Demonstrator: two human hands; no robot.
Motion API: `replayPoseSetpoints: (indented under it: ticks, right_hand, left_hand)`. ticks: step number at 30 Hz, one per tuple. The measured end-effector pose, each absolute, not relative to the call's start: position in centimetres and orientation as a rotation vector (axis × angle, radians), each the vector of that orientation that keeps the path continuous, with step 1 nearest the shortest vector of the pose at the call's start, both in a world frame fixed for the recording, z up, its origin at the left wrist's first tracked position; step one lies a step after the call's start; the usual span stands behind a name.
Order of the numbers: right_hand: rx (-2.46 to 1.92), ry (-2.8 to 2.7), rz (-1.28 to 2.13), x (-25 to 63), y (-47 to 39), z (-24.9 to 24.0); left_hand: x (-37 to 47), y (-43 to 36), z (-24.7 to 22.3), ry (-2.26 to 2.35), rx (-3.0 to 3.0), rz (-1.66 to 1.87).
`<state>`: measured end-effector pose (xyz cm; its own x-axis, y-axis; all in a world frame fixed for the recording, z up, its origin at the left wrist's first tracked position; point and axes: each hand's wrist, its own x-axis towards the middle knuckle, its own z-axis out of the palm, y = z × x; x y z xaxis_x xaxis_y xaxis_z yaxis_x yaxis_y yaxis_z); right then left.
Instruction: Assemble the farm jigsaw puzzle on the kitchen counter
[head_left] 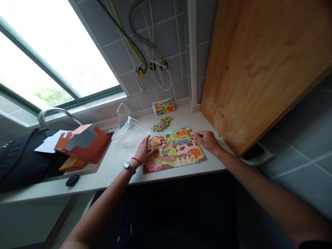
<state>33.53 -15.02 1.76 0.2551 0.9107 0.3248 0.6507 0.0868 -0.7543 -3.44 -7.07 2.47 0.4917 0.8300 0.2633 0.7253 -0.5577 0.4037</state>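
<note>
A colourful jigsaw puzzle [183,150] with cartoon animals and a white fence lies flat on the counter, its picture largely joined. Over its left part rests my left hand [145,150], fingers stretched and thumb apart, beside some loose puzzle pieces [163,149] lying on the picture. At the puzzle's upper right edge is my right hand [208,140], with its fingers curled together; whatever may be between the fingertips is hidden. Just behind the puzzle sits a heap of more pieces [162,124]. A small picture card [164,107] leans against the wall behind that heap.
Clear plastic bags [126,126] lie left of the pieces. An orange and grey box [84,143], a black bag [23,155] and a black computer mouse [72,180] are farther left, near a faucet [59,111]. A large wooden board [259,62] stands at right.
</note>
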Motion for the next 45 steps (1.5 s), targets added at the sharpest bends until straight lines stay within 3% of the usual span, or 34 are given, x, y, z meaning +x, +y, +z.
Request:
replayPoseSetpoints:
  ticks: [23,27,34,38,45]
  right_hand:
    - [-1.669,-1.566,0.395,33.3,-15.4,1.9]
    - [-1.677,-1.577,0.411,33.4,-15.4,1.7]
    - [-1.529,-1.708,0.9,35.0,-15.2,2.5]
    - [-1.495,-1.804,1.09,35.7,-15.5,2.9]
    - [-1.518,-1.832,1.09,35.6,-15.4,2.6]
  left_hand:
    - [-1.4,-5.6,0.9,1.352,2.343,0.811]
    - [-1.7,-4.2,1.4,1.143,2.42,0.669]
    - [-1.6,-1.6,2.5,0.948,2.458,0.455]
    - [-1.4,-1.9,2.9,1.027,2.511,0.559]
    - [2.0,-7.4,4.7,1.17,2.412,0.914]
